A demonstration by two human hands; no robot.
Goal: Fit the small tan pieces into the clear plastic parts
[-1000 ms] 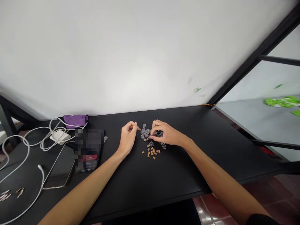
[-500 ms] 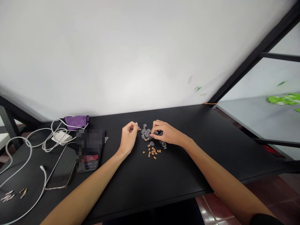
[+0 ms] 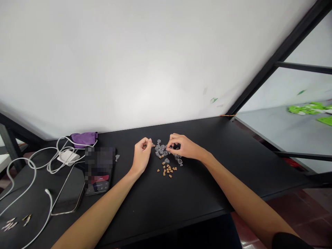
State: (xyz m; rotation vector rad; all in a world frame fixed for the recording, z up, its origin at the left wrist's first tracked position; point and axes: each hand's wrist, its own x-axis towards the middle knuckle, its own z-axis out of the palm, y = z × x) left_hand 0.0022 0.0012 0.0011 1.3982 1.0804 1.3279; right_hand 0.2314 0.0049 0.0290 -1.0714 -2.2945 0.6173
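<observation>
Our left hand [image 3: 141,155] is almost closed, its fingertips pinching a small brown piece [image 3: 153,145]. Our right hand [image 3: 184,147] is curled over the clear plastic pieces [image 3: 162,150], though we cannot tell whether it grips one. Those pieces lie near the far edge of the black surface [image 3: 202,193], with tan cubes [image 3: 167,171] just nearer us. We can read no writing; the phone [image 3: 98,181] is blurred.

Matt black tabletop [image 3: 207,186], glossy clear plastic pieces [image 3: 161,149], perhaps rough cork bits [image 3: 168,169]
</observation>
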